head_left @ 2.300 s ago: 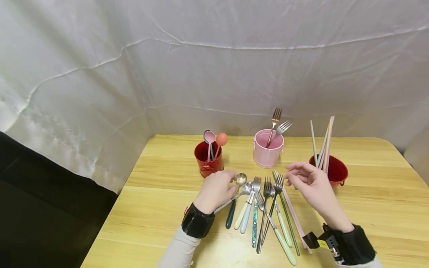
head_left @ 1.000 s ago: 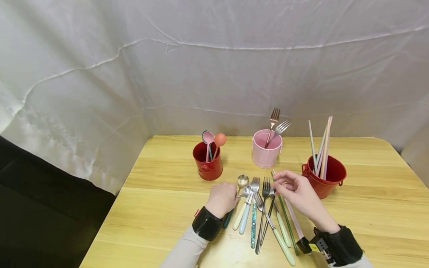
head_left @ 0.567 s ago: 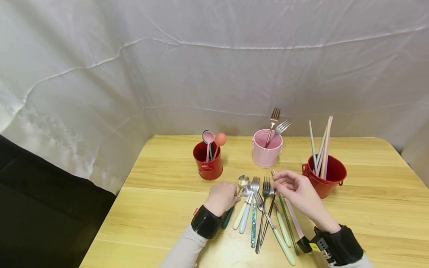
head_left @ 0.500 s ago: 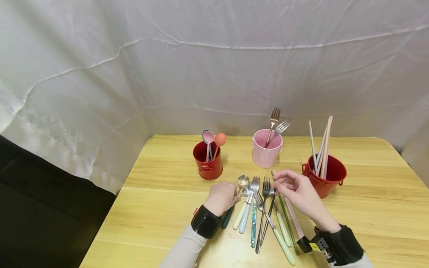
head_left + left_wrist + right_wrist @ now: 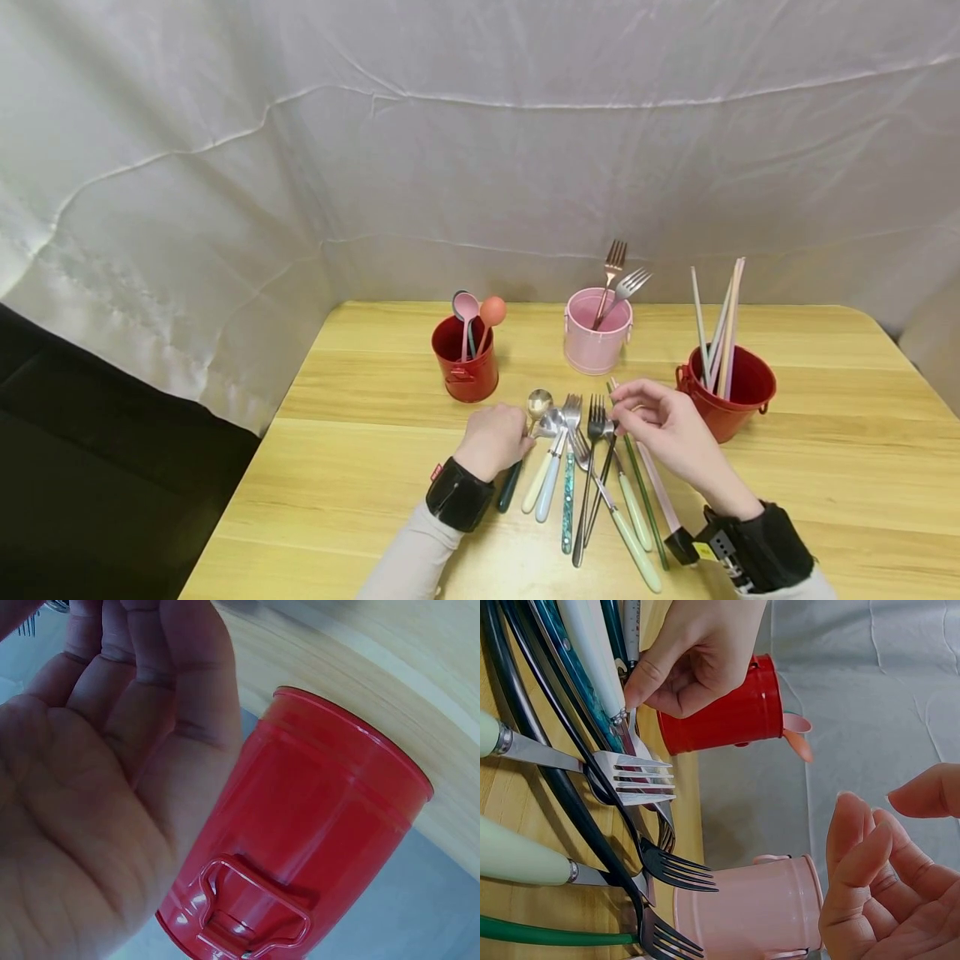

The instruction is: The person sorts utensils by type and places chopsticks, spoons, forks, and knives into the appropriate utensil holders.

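My left hand (image 5: 491,442) pinches at the neck of a spoon, with a gold spoon bowl (image 5: 539,404) just beyond its fingertips. A dark green handle (image 5: 510,487) shows below the hand; the fingers hide part of the grip. Beside it lie a silver spoon (image 5: 551,422), several forks with pale and teal handles, and black forks (image 5: 596,418). My right hand (image 5: 667,425) hovers over the right side of the pile, fingers loosely bent. In the right wrist view its thumb (image 5: 930,791) and fingers are apart, with nothing between them.
A red bucket (image 5: 467,382) with spoons stands behind my left hand. At the back middle is a pink bucket (image 5: 596,350) with two forks. Another red bucket (image 5: 731,417) holding chopsticks stands right. A green chopstick (image 5: 647,500) lies by my right hand.
My left hand has come right and down into the spoons from its earlier place, and the gold bowl has just shifted slightly left. My right hand moved left, then stayed still.
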Motion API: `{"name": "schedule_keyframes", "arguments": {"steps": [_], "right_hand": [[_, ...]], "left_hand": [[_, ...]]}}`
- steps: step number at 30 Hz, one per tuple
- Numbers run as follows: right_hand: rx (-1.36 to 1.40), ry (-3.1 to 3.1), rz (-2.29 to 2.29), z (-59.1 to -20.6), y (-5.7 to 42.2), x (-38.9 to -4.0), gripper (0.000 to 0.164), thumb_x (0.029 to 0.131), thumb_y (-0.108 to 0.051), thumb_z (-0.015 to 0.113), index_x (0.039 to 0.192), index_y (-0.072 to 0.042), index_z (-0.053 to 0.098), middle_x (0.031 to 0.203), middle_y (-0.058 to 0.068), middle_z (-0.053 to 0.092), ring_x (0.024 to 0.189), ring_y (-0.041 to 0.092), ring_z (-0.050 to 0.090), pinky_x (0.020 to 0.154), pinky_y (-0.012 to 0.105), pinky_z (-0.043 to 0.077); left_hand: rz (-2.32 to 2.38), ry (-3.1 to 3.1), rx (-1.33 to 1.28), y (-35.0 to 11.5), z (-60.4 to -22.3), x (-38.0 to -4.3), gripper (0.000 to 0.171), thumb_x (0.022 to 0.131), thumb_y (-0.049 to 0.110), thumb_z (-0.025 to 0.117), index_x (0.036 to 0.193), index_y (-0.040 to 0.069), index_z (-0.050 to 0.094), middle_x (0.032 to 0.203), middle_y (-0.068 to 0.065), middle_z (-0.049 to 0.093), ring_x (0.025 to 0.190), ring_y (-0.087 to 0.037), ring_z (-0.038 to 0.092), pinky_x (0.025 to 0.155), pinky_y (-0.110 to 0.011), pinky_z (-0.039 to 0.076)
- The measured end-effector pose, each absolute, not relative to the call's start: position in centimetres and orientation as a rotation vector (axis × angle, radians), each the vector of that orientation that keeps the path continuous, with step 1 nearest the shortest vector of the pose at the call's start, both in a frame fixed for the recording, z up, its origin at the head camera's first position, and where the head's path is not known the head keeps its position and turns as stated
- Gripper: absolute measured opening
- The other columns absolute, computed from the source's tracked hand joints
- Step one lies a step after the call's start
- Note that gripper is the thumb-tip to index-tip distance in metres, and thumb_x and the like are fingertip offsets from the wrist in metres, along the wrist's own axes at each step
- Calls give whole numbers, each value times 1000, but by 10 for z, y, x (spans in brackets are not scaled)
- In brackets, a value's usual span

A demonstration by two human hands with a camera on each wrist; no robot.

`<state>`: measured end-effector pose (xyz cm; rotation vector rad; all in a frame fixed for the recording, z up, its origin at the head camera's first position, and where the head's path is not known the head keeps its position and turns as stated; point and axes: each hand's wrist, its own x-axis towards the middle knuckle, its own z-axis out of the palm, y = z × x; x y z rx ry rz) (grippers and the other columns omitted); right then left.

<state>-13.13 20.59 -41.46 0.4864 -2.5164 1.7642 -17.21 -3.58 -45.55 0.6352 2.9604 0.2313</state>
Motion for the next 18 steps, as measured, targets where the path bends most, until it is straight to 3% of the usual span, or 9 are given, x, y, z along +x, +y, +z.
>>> {"name": "schedule_keyframes", "arguments": {"steps": [8, 18], "right_hand": [[479, -2520, 1758, -414, 206, -131, 18, 91, -10, 61, 106, -1, 59, 88, 15, 65, 68, 17, 65, 59, 29, 53], [477, -2523, 1768, -414, 209, -132, 18, 91, -9, 61, 107, -2, 58, 91, 22, 65, 70, 18, 66, 63, 29, 55]], "left_hand": [[291, 2990, 661, -37, -454, -171, 25, 76, 20, 68, 57, 19, 52, 56, 4, 50, 53, -15, 48, 46, -31, 37], [369, 3061, 729, -43, -446, -173, 19, 84, 19, 64, 66, 18, 58, 59, 5, 50, 53, -13, 48, 45, -27, 36]]}}
